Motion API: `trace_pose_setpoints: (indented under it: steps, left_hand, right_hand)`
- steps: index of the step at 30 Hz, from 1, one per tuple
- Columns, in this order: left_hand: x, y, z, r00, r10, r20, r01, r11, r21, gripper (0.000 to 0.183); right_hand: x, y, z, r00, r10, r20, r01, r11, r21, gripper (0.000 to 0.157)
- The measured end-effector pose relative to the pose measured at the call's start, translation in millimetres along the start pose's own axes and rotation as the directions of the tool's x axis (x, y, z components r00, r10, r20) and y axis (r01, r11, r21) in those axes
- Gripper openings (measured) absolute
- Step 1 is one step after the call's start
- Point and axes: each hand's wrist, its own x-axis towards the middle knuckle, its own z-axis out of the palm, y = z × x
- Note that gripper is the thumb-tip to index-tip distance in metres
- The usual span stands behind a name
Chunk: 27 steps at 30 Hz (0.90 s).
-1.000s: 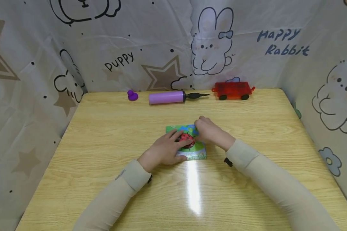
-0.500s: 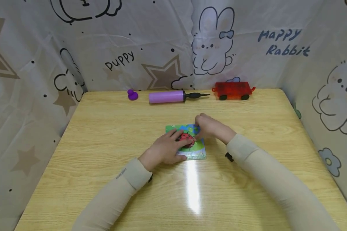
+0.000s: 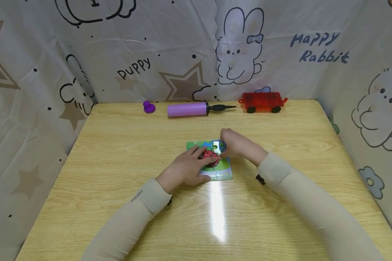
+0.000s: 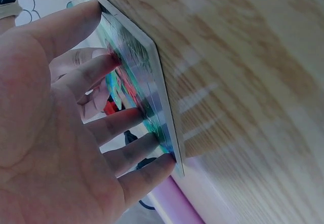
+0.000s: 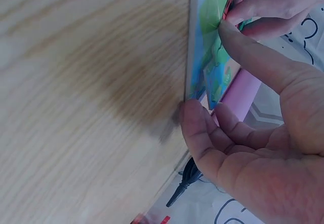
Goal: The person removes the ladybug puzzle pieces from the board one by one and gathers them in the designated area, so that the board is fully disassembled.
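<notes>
A small jigsaw puzzle [image 3: 220, 174] with a red ladybug on green and blue lies flat on the table. My left hand [image 3: 187, 168] rests on its left part, fingers spread, and the fingertips touch the surface in the left wrist view. My right hand [image 3: 236, 145] is at the upper right corner with curled fingers. In the right wrist view, a blue-green puzzle piece [image 5: 216, 82] stands tilted up from the board, pinched between thumb and fingers. The index fingertip is by the board's edge. Part of the ladybug is hidden under my left fingers.
Along the back of the wooden table [image 3: 134, 145] lie a purple knobbed toy [image 3: 149, 107], a pink hand pump [image 3: 187, 109] with a black nozzle, and a red toy wagon [image 3: 262, 102]. Printed curtains [image 3: 183, 43] hang behind and at both sides.
The puzzle piece at the upper right corner has tilted up and now catches a bright glare. My right hand has shifted only slightly; my left hand stays in place.
</notes>
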Motion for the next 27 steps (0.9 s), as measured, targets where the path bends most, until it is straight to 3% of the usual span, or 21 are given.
trace_pose_setpoints:
  steps: [10, 18, 27]
  left_hand:
    - [-0.9, 0.5, -0.2, 1.0, -0.007, -0.002, 0.007, 1.0, 0.001, 0.07]
    - [-0.9, -0.2, 1.9, 1.0, -0.007, -0.013, 0.007, 1.0, 0.006, 0.07]
    - [-0.3, -1.3, 3.1, 1.0, -0.01, -0.01, 0.01, 1.0, 0.009, 0.071]
  right_hand:
    - [-5, 7, 5.2, 0.996, -0.059, -0.063, 0.063, 0.995, 0.074, 0.055]
    - [-9, 10, 7.5, 0.982, -0.11, -0.151, 0.134, 0.978, 0.16, 0.03]
    - [-14, 22, -0.2, 0.982, -0.091, -0.168, 0.129, 0.964, 0.233, 0.021]
